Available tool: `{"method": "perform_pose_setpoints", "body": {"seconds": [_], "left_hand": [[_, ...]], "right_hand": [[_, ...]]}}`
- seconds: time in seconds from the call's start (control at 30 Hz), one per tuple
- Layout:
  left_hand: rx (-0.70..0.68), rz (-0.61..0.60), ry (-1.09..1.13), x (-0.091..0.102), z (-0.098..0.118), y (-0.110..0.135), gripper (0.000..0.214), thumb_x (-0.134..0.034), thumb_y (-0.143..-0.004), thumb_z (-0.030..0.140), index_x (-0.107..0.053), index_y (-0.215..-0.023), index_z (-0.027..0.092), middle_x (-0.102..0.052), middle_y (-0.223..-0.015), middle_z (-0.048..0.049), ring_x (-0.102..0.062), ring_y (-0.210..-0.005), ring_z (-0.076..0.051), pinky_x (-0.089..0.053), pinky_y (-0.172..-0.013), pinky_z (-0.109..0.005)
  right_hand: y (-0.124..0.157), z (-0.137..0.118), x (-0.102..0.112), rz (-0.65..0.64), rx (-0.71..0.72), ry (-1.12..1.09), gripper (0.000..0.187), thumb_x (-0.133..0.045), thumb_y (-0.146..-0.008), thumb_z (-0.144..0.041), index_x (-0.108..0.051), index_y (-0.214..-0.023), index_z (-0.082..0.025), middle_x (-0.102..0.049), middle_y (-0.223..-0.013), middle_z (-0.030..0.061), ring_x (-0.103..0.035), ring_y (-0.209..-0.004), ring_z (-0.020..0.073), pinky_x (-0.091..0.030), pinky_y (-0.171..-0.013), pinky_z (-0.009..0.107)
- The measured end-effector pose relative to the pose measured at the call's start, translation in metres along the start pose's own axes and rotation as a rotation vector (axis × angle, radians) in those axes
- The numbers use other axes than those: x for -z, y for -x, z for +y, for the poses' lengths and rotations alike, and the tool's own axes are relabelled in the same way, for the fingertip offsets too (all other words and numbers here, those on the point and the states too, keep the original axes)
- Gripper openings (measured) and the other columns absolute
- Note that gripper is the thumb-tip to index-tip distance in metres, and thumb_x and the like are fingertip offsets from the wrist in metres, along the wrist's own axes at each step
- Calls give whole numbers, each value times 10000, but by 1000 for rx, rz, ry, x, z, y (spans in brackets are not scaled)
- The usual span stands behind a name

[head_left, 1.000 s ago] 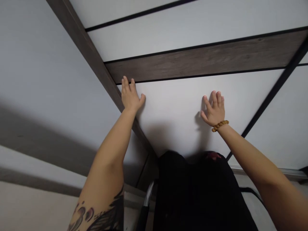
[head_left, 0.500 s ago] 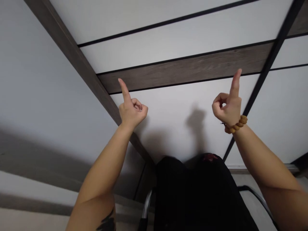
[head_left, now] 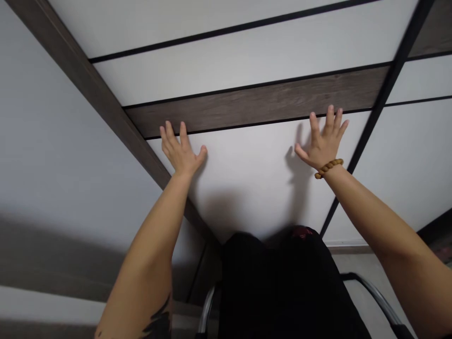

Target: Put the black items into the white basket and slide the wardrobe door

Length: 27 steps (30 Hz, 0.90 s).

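Someone sits facing the strip [head_left: 254, 104], a brown wood-look band running across a white sliding door, with both hands up in front of it. The left hand [head_left: 181, 153] is at the strip's left end, its visible fingertips overlapping the lower edge, fingers well apart and thumb stuck out sideways; it has hold of nothing. The right hand [head_left: 323, 141] is near the strip's right end, fingers fanned wide, the longer ones reaching over the same edge, thumb out toward the other hand, likewise gripping nothing. From here I can't tell whether either palm presses on the surface. Both are in front of the panel [head_left: 254, 160], the white piece directly below the strip, where shadows fall. A brown bracelet [head_left: 329, 168] circles the right wrist, below the strip. A wooden post [head_left: 102, 101] meets the strip's left end, a black bar [head_left: 370, 122] its right. Well below the strip are black-clad legs [head_left: 282, 287] between a chair's metal arms [head_left: 381, 301].
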State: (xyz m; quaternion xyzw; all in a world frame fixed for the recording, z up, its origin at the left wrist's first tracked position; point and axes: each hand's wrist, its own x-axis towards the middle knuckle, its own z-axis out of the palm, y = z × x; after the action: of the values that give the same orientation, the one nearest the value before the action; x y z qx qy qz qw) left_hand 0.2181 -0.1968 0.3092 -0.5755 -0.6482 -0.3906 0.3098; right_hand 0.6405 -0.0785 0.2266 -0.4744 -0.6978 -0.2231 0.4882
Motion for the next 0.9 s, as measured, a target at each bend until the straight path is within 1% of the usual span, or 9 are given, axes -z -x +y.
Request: {"method": "perform_pose_setpoints", "body": {"seconds": [0.13, 0.3, 0.37, 0.47, 0.6, 0.67, 0.77, 0.83, 0.9], "left_hand": [[51, -71, -3, -11, 4, -4, 1163, -696, -784, 740, -227, -1706, 208, -17, -1803, -166, 128, -1638, -453, 22, -1287, -709], [73, -28, -52, -17, 16, 2, 1137, -586, -850, 811, -172, -1716, 201, -3, -1804, -159, 144, -1646, -407, 17, -1293, -699], [85, -11, -41, -18, 22, 3, 1127, -526, -858, 859, -188, -1714, 208, -55, -1804, -149, 139, -1650, -395, -1, -1296, -690], [91, 2, 49, -18, 29, 3, 1160, -422, -838, 951, -214, -1708, 213, -227, -1782, -99, 205, -1638, -372, -24, -1291, -660], [81, -12, 205, -8, 33, 5, 1223, -265, -801, 1026, -258, -1685, 180, -430, -1694, -51, 273, -1615, -353, -44, -1267, -630], [80, -67, 271, 0, 28, 7, 1223, -261, -786, 1039, -333, -1654, 181, -491, -1650, -47, 290, -1610, -347, -71, -1257, -625], [72, -148, 337, 9, 8, 13, 1162, -317, -815, 1012, -413, -1603, 163, -537, -1605, -70, 313, -1602, -339, -112, -1246, -627], [66, -151, 295, 9, -9, 18, 1112, -351, -852, 971, -421, -1598, 150, -505, -1631, -88, 282, -1613, -342, -109, -1259, -630], [56, -147, 184, 6, -25, 22, 1067, -426, -866, 921, -409, -1619, 165, -397, -1706, -111, 213, -1637, -354, -83, -1285, -639]], "right_hand": [[0, 5, -18, -33, 0, -11, 1011, -524, -835, -698, -218, -1701, -274, -41, -1793, 150, 22, -1601, 560, -29, -1139, 879], [-2, 11, -29, 49, -1, -15, 1006, -503, -844, -771, -286, -1683, -260, -135, -1773, 179, 25, -1603, 565, -34, -1119, 902], [-3, 11, -30, 71, 2, 11, 997, -494, -853, -781, -290, -1682, -265, -168, -1764, 183, 6, -1607, 557, -45, -1119, 904], [-4, 14, -29, 77, 6, 62, 994, -469, -867, -794, -280, -1685, -262, -187, -1756, 186, -14, -1611, 545, -47, -1127, 897], [-3, 20, -25, 57, -8, 77, 1011, -462, -855, -820, -308, -1673, -245, -194, -1753, 187, 23, -1607, 552, -39, -1125, 893], [-2, 22, -21, 46, -25, 55, 1011, -471, -851, -826, -351, -1653, -222, -212, -1747, 191, 42, -1597, 565, -32, -1120, 891], [-1, 26, -15, 53, -40, -11, 982, -481, -856, -837, -403, -1621, -227, -260, -1739, 176, 45, -1588, 555, -15, -1130, 864], [0, 31, -13, 78, -34, -52, 978, -498, -850, -854, -424, -1609, -242, -271, -1740, 167, 33, -1586, 533, 1, -1144, 832], [1, 39, -13, 111, -22, -71, 1006, -540, -825, -866, -453, -1594, -224, -256, -1745, 181, 14, -1585, 529, 13, -1147, 814]]}}
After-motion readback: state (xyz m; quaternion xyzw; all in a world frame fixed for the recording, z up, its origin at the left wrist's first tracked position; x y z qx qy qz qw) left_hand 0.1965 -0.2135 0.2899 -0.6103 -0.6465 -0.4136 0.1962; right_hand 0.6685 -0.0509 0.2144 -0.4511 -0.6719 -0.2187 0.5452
